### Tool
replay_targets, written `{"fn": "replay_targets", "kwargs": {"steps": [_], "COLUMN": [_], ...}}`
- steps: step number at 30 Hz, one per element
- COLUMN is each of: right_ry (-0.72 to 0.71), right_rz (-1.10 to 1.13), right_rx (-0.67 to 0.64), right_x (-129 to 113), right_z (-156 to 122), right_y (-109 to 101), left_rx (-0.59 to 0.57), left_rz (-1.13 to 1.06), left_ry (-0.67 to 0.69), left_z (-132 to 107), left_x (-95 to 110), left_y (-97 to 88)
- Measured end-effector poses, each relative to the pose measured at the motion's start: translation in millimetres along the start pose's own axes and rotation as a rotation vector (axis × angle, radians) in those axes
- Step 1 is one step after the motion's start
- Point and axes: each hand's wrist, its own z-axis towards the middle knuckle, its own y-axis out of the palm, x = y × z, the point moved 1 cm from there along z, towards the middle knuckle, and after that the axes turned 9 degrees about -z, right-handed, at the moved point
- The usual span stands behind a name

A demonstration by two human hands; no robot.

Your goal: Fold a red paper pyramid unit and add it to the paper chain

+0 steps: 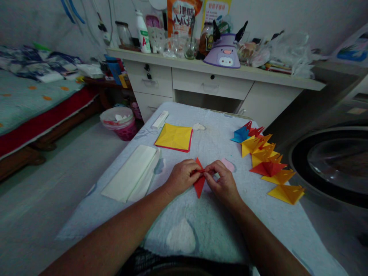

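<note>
Between my hands is a red origami piece [199, 188], folded to a narrow diamond with pointed ends toward and away from me. My left hand [183, 175] pinches it from the left side. From the right, my right hand [222, 179] pinches it near the middle, fingertips close to the left ones. The fingers hide the piece's centre. Beyond my left hand lies a stack of creased square paper [174, 137], yellow on top with red beneath. Along the table's right side stand several folded paper cranes [268, 168] in yellow, red, orange and blue.
A folded white sheet [129, 172] and a small white box [160, 120] lie on the left of the cloth-covered table [181, 237]. A pink bin [126, 130] stands on the floor. Behind is a cluttered white cabinet [212, 82]; a washing machine [330, 161] stands right.
</note>
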Motion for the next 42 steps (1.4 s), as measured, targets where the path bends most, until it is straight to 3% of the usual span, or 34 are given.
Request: {"fn": "replay_targets", "kwargs": {"steps": [25,36,42], "right_ry": [-0.008,0.109,0.211], "right_rz": [0.035,0.126,0.277], "right_rx": [-0.007,-0.088,-0.165], "right_x": [-9.6,-11.3,-0.3], "right_z": [-2.0,-1.2,-2.8], "right_y": [-5.2,-8.6,-6.9], "left_rx": [0.063,0.093,0.079], "left_rz": [-0.035,-0.031,-0.033], "left_ry": [0.123,0.241,0.249], "left_z": [-4.8,-4.2,-4.4], "left_x": [5.9,6.9,6.1], "left_y": [0.9,2.8,2.9]}}
